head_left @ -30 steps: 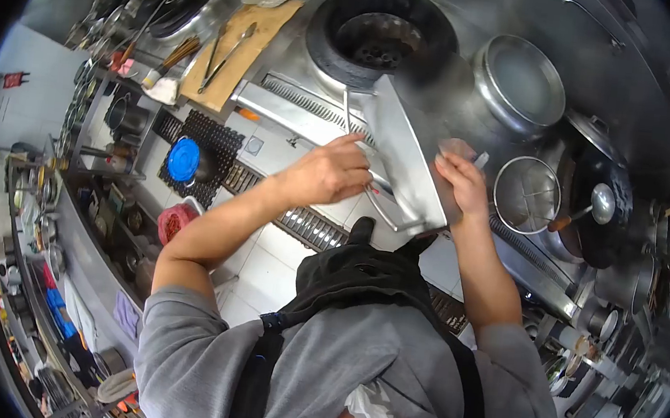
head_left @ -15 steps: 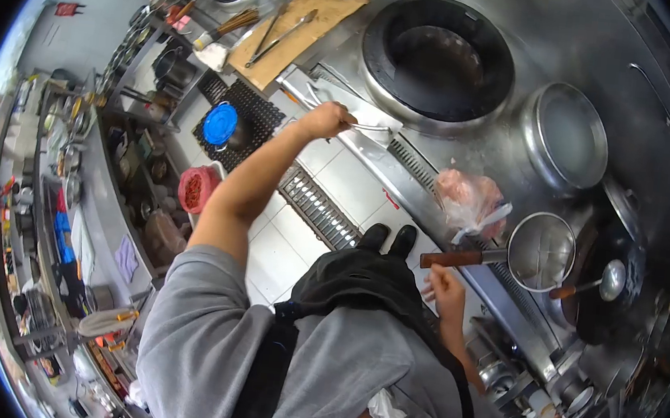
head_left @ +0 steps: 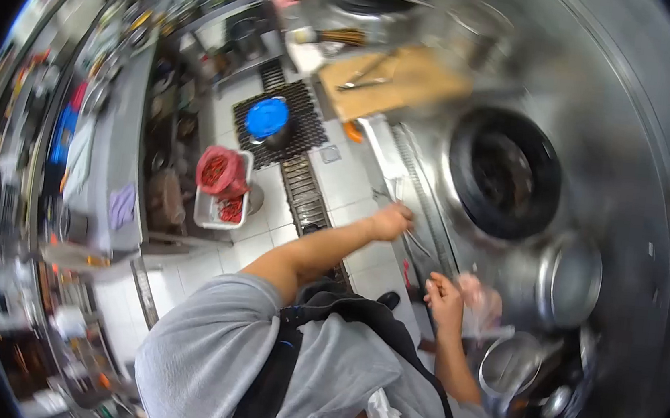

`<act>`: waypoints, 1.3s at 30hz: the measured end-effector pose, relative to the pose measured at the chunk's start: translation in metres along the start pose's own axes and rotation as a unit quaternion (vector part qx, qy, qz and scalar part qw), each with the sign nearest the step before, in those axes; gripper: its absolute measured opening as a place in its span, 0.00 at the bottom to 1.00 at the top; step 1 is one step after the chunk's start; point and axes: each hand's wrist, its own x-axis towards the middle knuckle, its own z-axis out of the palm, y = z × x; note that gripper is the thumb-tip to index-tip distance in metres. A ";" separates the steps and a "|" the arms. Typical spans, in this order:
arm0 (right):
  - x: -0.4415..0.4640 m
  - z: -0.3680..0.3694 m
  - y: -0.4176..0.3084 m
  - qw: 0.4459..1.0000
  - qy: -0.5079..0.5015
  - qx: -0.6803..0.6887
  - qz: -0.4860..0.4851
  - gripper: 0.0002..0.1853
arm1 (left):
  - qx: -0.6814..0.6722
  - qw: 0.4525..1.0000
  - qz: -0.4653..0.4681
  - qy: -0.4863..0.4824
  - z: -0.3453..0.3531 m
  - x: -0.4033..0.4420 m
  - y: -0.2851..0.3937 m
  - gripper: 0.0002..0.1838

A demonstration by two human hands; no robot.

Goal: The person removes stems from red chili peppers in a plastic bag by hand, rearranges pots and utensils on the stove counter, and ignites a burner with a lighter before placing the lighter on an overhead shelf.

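My left hand [head_left: 392, 221] is closed round the wire handle of a thin metal tray [head_left: 386, 148], which lies at the stove's front edge, partly blurred. My right hand [head_left: 446, 299] is lower and further right, its fingers loosely bent and a little apart, with nothing visible in them. Just beyond it a clear plastic bag with pink contents [head_left: 479, 299] rests on the metal counter. A round black wok burner [head_left: 468, 169] stands above the hands. Below the bag is a wire strainer [head_left: 510, 364], close to my right forearm.
A wide metal pot [head_left: 574, 282] stands right of the burner. Tongs lie on a tan board [head_left: 428, 81]. On the floor side are a blue-lidded pot [head_left: 267, 117] on a black mat and a white basket [head_left: 207, 214] with a red bag. Shelving [head_left: 120, 140] runs along the left.
The view has swung round. The tray, earlier raised between both hands, is now low at the stove edge. My right hand let go of it and moved from beside the strainer handle to beside the bag.
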 end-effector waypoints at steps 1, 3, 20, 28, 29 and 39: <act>0.016 0.018 -0.002 0.999 -0.024 -0.027 -0.010 0.16 | -0.019 0.994 0.005 0.112 0.006 -0.015 0.000 0.21; 0.041 0.067 -0.012 0.997 -0.064 -0.042 -0.002 0.15 | -0.061 0.985 -0.013 0.164 0.011 -0.046 -0.010 0.27; 0.282 0.330 -0.072 0.720 -0.492 -0.430 -0.234 0.14 | -0.192 0.722 -0.664 0.038 -0.092 -0.457 -0.277 0.26; 0.459 0.446 -0.127 0.684 -0.537 -0.360 -0.339 0.15 | -0.331 0.780 -0.524 -0.080 -0.100 -0.390 -0.348 0.32; 0.473 0.452 -0.145 0.679 -0.541 -0.360 -0.342 0.15 | -0.333 0.777 -0.529 -0.076 -0.108 -0.383 -0.358 0.32; 0.558 0.552 -0.345 0.791 -0.430 -0.249 -0.357 0.16 | -0.143 0.655 -0.607 0.426 -0.360 -0.469 -0.474 0.25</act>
